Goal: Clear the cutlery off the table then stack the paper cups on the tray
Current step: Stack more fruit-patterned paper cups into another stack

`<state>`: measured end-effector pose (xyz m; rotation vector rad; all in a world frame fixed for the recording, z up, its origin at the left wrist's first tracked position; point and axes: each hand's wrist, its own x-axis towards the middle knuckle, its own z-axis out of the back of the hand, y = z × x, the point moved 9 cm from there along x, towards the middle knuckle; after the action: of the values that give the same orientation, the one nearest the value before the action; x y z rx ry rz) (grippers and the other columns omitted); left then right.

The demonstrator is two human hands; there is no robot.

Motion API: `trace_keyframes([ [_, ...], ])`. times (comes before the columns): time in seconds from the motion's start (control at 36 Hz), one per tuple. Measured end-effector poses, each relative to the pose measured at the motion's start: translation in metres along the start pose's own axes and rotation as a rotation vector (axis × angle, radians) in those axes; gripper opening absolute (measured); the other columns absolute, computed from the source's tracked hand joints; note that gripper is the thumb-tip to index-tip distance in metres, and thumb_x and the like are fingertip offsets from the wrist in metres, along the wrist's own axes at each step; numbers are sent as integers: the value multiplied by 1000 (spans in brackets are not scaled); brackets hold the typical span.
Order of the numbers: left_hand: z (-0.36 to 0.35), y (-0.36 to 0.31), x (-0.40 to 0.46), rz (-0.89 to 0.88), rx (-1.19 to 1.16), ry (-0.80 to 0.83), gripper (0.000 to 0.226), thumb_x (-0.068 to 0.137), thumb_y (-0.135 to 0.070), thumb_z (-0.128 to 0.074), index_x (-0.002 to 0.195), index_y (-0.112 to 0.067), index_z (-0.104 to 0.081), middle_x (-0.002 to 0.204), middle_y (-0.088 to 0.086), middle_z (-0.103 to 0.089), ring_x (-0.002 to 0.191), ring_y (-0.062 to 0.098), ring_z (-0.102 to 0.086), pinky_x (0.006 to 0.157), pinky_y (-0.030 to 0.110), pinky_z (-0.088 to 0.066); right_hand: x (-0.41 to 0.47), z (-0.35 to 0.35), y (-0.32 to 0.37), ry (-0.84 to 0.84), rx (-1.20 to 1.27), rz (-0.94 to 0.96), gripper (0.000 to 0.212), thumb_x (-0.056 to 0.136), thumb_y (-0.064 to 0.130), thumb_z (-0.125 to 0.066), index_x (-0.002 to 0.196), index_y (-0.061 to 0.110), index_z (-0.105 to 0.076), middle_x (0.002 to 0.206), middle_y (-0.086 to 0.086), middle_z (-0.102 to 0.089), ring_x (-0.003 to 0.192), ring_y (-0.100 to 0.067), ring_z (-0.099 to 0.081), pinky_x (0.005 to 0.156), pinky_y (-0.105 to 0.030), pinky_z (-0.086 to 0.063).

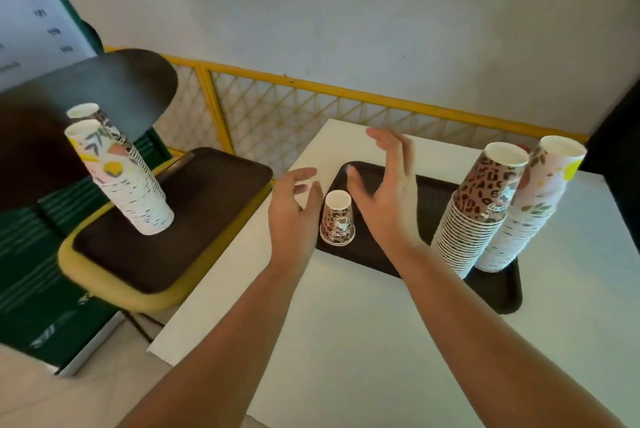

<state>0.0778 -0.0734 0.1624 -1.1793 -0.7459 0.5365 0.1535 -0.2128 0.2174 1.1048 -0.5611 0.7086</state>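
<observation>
A single leopard-print paper cup [338,220] stands upside down at the left end of the black tray [433,199] on the white table [346,323]. My left hand [294,213] hovers just left of the cup, fingers loosely curled and holding nothing. My right hand [384,188] hovers just right of it, fingers spread. At the tray's right end stand a tall leopard-print cup stack [474,216] and a tall pale floral cup stack [533,206], both upside down and leaning. No cutlery is visible.
Left of the table, a yellow-rimmed chair [104,275] carries a second dark tray [194,206] with two leaning patterned cup stacks [128,178]. A yellow lattice railing [294,109] runs behind the table. A dark object [616,130] stands at the right edge.
</observation>
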Motion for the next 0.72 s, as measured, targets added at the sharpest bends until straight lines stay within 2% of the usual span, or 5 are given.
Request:
trace_keyframes([
  [0.11,38,-1,7,-38,41,-109,22,92,-14,-57,112,-23,-57,119,-4,-56,105,8,-53,78,8,-41,-3,-42,16,154,57,13,46,80,16,-63,124,10,-50,122,-7,-49,113,-20,-50,94,-40,-46],
  [0.31,99,23,19,-18,83,-273,35,89,-13,-61,122,-22,-50,126,-7,-48,111,8,-46,76,-2,-34,-16,-112,45,363,103,24,47,80,17,-63,124,10,-51,120,-7,-51,107,-23,-51,94,-41,-45],
  [0.5,163,73,49,93,163,-385,57,87,-20,-65,135,-23,-35,145,2,-30,136,21,-30,107,39,-38,-28,-197,62,547,62,27,53,82,22,-67,129,15,-46,129,-7,-46,119,-24,-48,99,-46,-42],
  [0.61,204,100,76,164,195,-391,71,85,-19,-68,142,-18,-24,150,6,-20,137,24,-27,102,30,-35,-34,-247,70,584,54,-30,55,82,24,-67,132,18,-43,133,-5,-42,122,-22,-45,102,-45,-41],
  [0.72,241,127,104,203,228,-377,80,81,-16,-71,144,-17,-22,149,8,-22,137,25,-27,106,38,-34,-40,-290,79,635,55,-54,58,82,25,-67,133,18,-42,135,-4,-39,125,-19,-42,103,-46,-40],
])
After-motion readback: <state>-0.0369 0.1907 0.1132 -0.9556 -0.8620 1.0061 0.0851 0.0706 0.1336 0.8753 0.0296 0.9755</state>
